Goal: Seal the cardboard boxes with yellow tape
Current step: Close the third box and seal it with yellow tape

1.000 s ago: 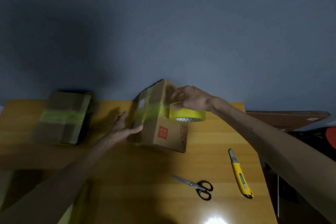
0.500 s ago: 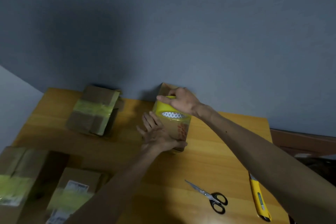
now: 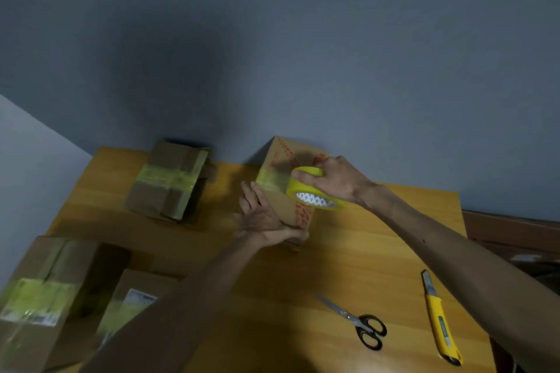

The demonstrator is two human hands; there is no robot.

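Note:
A small cardboard box [image 3: 283, 166] with red print stands tilted at the back of the wooden table [image 3: 348, 257]. A strip of yellow tape runs across its upper face to the tape roll [image 3: 312, 191]. My right hand [image 3: 336, 180] grips the roll from above, against the box's right side. My left hand [image 3: 262, 216] lies against the box's near left face with straight fingers, thumb under its lower corner.
A taped box [image 3: 169, 182] lies at the back left. Two more taped boxes [image 3: 45, 291] [image 3: 133, 303] stand at the front left. Scissors [image 3: 360, 324] and a yellow utility knife [image 3: 439, 321] lie at the front right. A wall rises right behind the table.
My right hand has carried the roll over the box's top and down its right side, laying tape. My left hand shifted from the box's left side to its near face. The view swung left.

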